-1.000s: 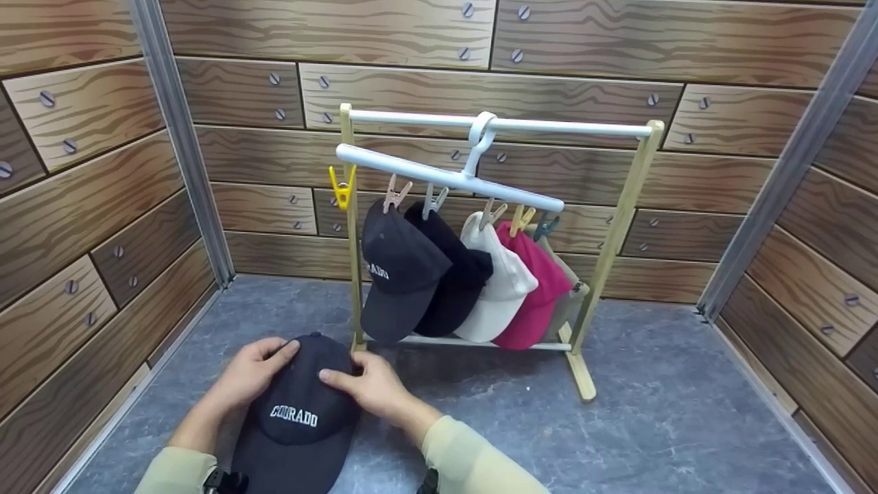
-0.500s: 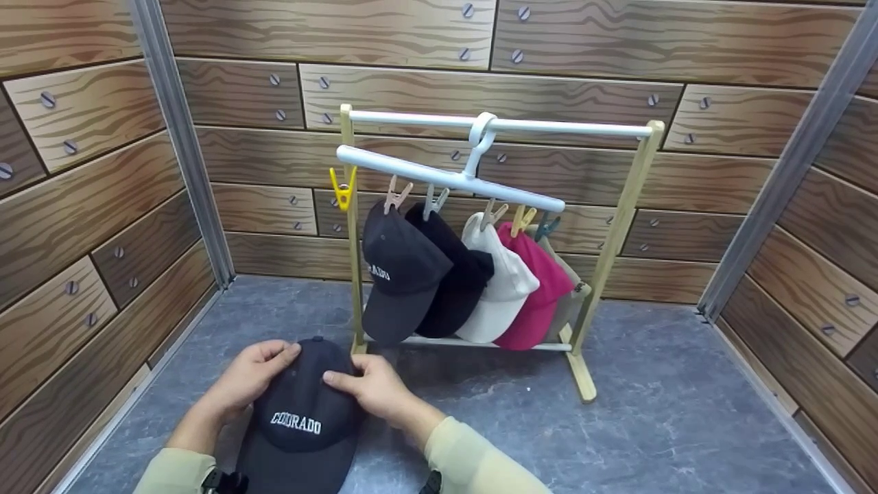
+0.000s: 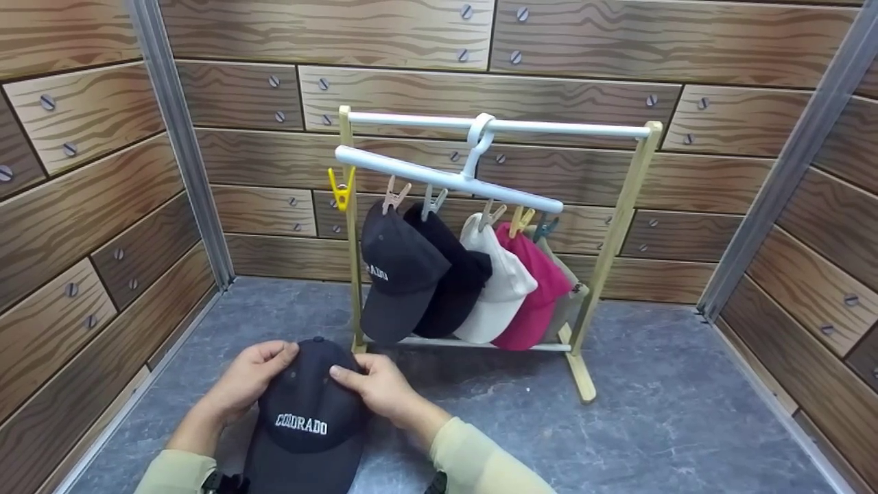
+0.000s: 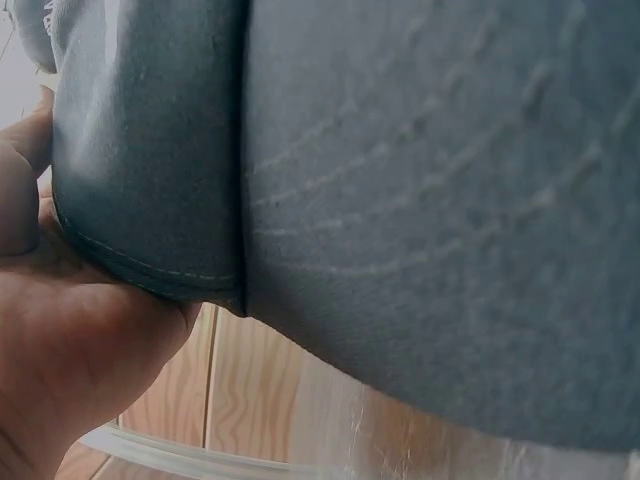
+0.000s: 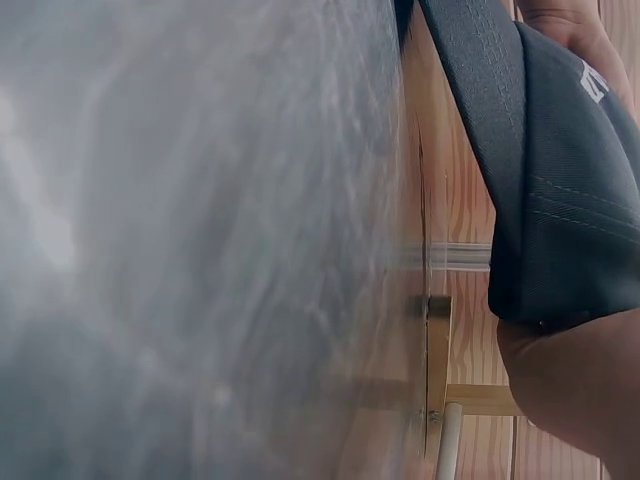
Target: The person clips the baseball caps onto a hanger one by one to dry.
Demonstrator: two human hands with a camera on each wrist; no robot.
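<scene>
A dark navy baseball cap (image 3: 312, 394) with white COLORADO lettering is held between both hands, its brim toward the person. My left hand (image 3: 248, 376) grips the crown's left edge, thumb on top. On the opposite edge my right hand (image 3: 385, 390) pinches the crown, thumb lying on the fabric. Close up in the left wrist view, the stitched brim (image 4: 430, 200) fills most of the picture, with the left palm (image 4: 95, 340) beside the crown. In the right wrist view the cap's side (image 5: 575, 210) meets the right hand (image 5: 575, 385). Fingers beneath the cap are hidden.
Behind the hands stands a wooden rack (image 3: 621, 233) with a tilted white hanger (image 3: 439, 175). Clips hold a dark cap (image 3: 401, 267), black cap (image 3: 456, 281), white cap (image 3: 497, 281), pink cap (image 3: 535, 288) and olive cap (image 3: 566, 302). A yellow clip (image 3: 341, 192) hangs at left.
The held cap has shifted slightly right and its lettering has flattened out into fuller view. My right hand has moved a little right with it; the left hand has barely moved.
</scene>
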